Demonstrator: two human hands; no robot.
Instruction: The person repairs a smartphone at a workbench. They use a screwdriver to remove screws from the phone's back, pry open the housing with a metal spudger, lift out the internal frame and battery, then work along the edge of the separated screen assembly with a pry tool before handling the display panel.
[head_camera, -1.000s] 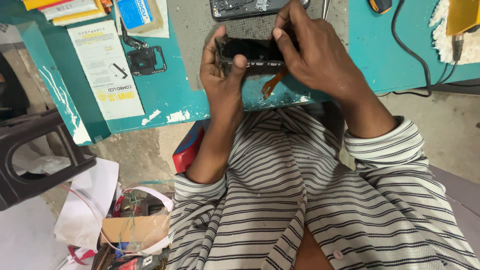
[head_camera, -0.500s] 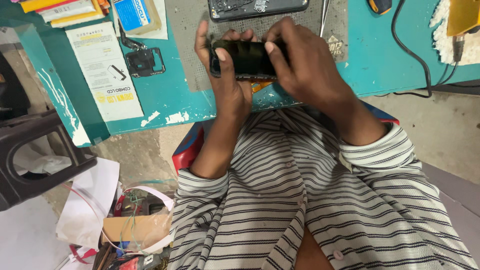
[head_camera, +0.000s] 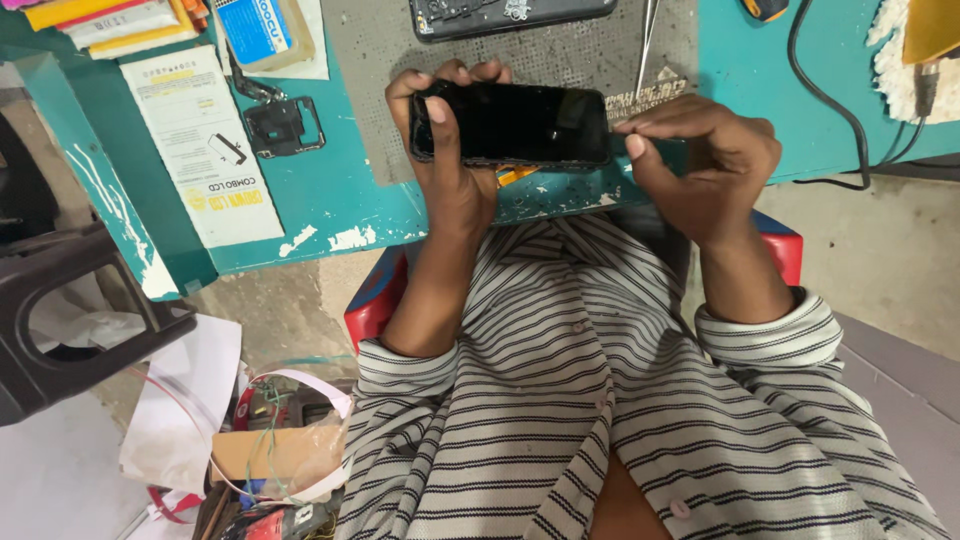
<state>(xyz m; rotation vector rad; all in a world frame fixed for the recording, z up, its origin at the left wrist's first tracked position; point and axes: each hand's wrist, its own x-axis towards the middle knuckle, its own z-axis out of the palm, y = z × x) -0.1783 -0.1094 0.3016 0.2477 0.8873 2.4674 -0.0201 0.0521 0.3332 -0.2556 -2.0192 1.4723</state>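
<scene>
I have the black phone (head_camera: 512, 124) clamped in my left hand (head_camera: 450, 165), thumb pressed across its dark glass face near that end, fingers curled round the far edge, so it hangs just above the near lip of the grey work mat (head_camera: 385, 120). My right hand (head_camera: 705, 160) pinches at the opposite end, fingertips (head_camera: 632, 126) touching the short edge; whether anything thin sits between them I cannot tell. To do this well, I judge the left clamp must stay firm and square while the right works lightly along the seam, no twisting of the glass. Beyond my left fingers lies an opened phone body (head_camera: 510, 14), and tweezers (head_camera: 648, 40) rest beyond my right fingertips, within easy reach.
</scene>
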